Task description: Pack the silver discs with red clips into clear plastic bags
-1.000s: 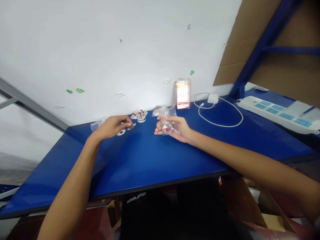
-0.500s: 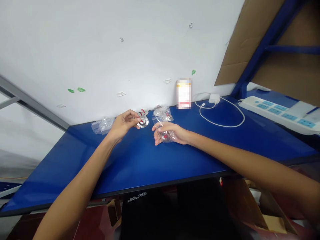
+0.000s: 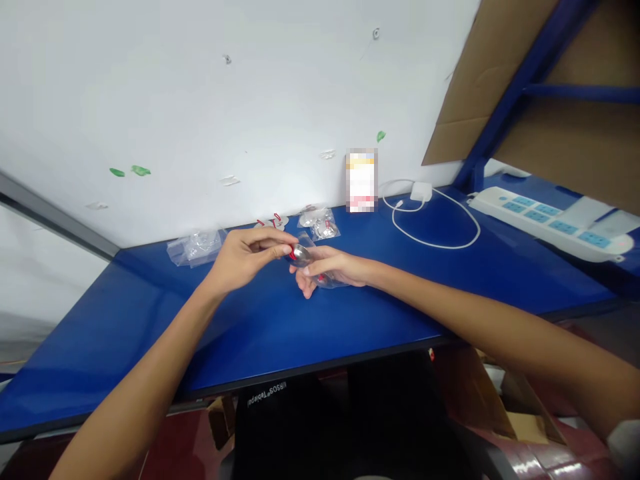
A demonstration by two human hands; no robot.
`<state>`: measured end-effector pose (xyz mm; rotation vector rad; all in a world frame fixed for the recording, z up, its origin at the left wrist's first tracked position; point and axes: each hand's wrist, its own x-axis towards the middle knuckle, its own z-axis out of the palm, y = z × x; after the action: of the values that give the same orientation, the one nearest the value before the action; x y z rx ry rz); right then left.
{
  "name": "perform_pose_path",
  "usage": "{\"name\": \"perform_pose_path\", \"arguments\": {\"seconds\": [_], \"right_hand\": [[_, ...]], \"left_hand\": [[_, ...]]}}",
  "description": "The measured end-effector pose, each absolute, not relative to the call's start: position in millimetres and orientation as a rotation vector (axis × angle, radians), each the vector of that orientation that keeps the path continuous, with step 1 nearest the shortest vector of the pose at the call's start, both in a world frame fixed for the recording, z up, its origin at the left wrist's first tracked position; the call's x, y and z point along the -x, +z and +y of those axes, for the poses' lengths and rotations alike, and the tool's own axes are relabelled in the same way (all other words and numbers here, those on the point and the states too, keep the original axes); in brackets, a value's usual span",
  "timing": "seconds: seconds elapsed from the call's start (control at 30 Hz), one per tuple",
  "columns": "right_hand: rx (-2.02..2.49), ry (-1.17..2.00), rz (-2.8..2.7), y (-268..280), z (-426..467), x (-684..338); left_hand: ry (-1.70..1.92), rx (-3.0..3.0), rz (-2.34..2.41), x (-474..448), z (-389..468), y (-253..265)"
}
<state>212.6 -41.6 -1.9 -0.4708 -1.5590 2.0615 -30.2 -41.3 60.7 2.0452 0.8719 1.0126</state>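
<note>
My left hand [image 3: 245,259] pinches a small silver finger cymbal [image 3: 301,255] by its red cord, between thumb and fingers. The disc is tilted, close to my right thumb and the mouth of a clear plastic bag [image 3: 336,283]. That bag is in my right hand [image 3: 335,264], its thumb over the plastic; another cymbal with red cord shows through the film. Whether the two cymbals touch I cannot tell. Behind my left hand, loose cymbals [image 3: 280,223] with red loops lie near the wall. Bagged cymbals [image 3: 326,230] rest just to their right.
Clear plastic bags [image 3: 197,248] lie at the left on the blue table [image 3: 250,333]. Along the white wall stands a blurred-out card [image 3: 362,183]. To its right are a white charger [image 3: 421,192] with a looped cable and a power strip [image 3: 550,217].
My left hand has carried the finger cymbal right, away from the loose ones and up to the bag in my right hand. The cymbal has tilted. The view has shifted slightly.
</note>
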Motion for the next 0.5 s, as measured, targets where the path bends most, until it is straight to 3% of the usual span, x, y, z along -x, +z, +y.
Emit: {"name": "perform_pose_path", "arguments": {"seconds": [0.5], "right_hand": [[0.348,2.117,-1.702,2.3,-49.8,-213.3]], "left_hand": [[0.678,-2.220,0.795,20.6,-57.8,70.1]]}}
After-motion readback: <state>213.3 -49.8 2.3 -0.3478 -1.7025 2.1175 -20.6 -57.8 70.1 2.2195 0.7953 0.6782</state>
